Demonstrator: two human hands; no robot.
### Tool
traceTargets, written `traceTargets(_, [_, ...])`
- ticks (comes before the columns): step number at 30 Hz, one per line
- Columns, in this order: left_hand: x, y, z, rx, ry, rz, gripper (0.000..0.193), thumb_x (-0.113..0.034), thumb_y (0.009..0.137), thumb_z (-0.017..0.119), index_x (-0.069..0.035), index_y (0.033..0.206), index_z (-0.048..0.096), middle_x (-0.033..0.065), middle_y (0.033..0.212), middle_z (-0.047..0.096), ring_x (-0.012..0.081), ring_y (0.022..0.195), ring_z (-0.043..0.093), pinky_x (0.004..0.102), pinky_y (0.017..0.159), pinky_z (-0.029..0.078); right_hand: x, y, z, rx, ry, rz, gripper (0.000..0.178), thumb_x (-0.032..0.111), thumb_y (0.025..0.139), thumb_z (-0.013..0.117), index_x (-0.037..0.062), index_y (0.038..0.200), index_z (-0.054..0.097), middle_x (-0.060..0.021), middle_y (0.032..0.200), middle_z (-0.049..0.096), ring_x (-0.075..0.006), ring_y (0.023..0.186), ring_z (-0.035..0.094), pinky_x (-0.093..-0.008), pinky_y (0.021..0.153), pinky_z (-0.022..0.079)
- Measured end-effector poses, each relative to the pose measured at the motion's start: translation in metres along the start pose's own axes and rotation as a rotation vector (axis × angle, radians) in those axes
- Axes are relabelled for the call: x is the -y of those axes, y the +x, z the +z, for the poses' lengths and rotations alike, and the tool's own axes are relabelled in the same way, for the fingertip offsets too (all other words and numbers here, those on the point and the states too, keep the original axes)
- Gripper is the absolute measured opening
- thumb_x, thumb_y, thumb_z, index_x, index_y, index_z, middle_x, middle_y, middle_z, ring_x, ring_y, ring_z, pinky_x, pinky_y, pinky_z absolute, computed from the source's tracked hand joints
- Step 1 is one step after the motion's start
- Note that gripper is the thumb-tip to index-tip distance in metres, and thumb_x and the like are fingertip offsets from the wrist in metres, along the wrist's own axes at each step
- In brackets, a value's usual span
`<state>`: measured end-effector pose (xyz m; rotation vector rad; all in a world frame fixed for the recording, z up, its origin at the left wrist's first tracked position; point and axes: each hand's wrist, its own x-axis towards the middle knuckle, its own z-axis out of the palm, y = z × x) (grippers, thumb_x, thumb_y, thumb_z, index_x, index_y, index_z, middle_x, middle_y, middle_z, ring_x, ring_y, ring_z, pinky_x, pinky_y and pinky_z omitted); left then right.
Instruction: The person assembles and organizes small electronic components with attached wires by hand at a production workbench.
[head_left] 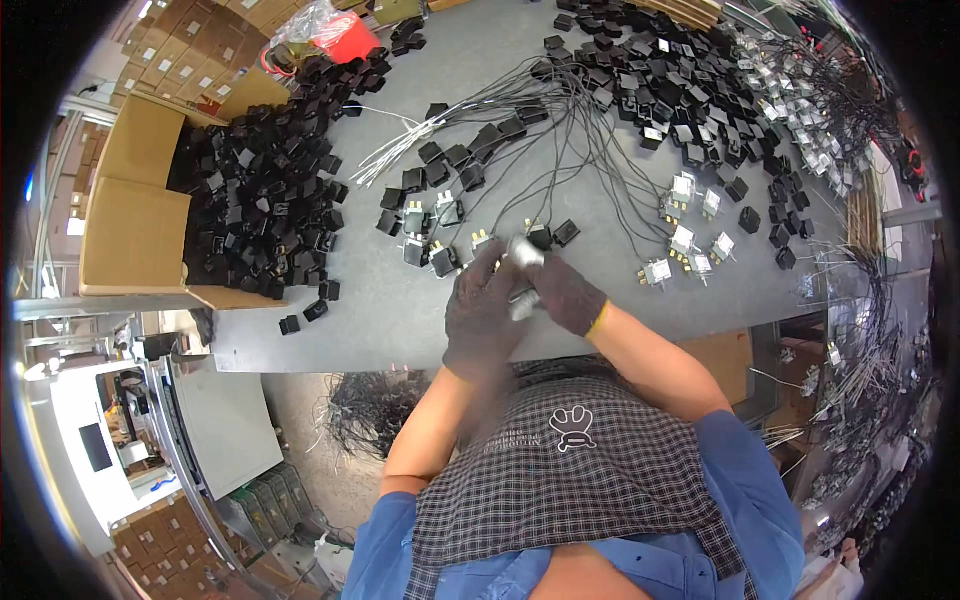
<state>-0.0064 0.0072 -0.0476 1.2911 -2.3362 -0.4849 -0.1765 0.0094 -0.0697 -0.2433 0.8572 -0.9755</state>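
Both my hands wear dark gloves and meet close together over the near middle of the grey table. Between their fingertips is a small silvery-white part (526, 254), blurred by motion. My right hand (572, 295) pinches it. My left hand (482, 318) has its fingers curled beside it, and what they hold is hidden. Just beyond the hands lie several white plug inserts with brass prongs (415, 216), some joined to black cables (560, 165). A black square housing (567, 232) rests near the right fingertips.
At the left, a cardboard box (135, 240) spills black housings (255, 190). More black housings (680, 90) heap at the far right. White inserts on cables (685, 240) lie to the right of my hands. A red container (345, 38) stands at the back.
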Motion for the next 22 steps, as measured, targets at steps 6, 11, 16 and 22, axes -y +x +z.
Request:
traceTargets(6, [0.035, 0.000, 0.026, -0.173, 0.096, 0.155, 0.056, -0.027, 0.084, 0.081, -0.016, 0.136, 0.066, 0.0124, 0.148, 0.055, 0.0351, 0.136, 0.055, 0.0528, 0.112, 0.046, 0.016, -0.038, -0.041, -0.605, -1.368, -0.941, 0.048, 0.018, 0.093, 0.076, 0.0066, 0.139, 0.066, -0.0166, 0.133, 0.069, -0.0295, 0.108, 0.072, -0.0424, 0.089, 0.059])
traceTargets(11, [0.043, 0.014, 0.030, -0.278, 0.200, 0.217, 0.051, -0.022, 0.084, 0.080, -0.016, 0.132, 0.067, 0.0133, 0.145, 0.056, 0.0347, 0.133, 0.056, 0.0519, 0.111, 0.046, 0.023, -0.014, -0.056, -0.694, -1.678, -0.921, 0.066, 0.029, 0.081, 0.089, 0.0114, 0.139, 0.064, -0.0159, 0.130, 0.070, -0.0342, 0.104, 0.071, -0.0438, 0.091, 0.059])
traceTargets(16, [0.060, 0.015, 0.014, -0.225, 0.271, 0.077, 0.056, -0.020, 0.087, 0.077, -0.016, 0.142, 0.066, 0.0153, 0.151, 0.055, 0.0360, 0.140, 0.053, 0.0521, 0.116, 0.042, 0.016, -0.024, -0.060, -0.634, -1.392, -0.857, 0.047, 0.023, 0.090, 0.085, 0.0113, 0.131, 0.066, -0.0123, 0.109, 0.073, -0.0290, 0.097, 0.075, -0.0401, 0.084, 0.060])
traceTargets(22, [0.001, 0.004, 0.011, -0.142, 0.147, 0.191, 0.072, -0.029, 0.085, 0.085, -0.018, 0.152, 0.062, 0.0180, 0.163, 0.050, 0.0380, 0.148, 0.051, 0.0484, 0.122, 0.040, 0.004, -0.111, -0.080, -0.301, -0.513, -0.556, 0.041, 0.017, 0.106, 0.069, 0.0168, 0.146, 0.058, -0.0066, 0.112, 0.074, -0.0257, 0.100, 0.074, -0.0340, 0.087, 0.061])
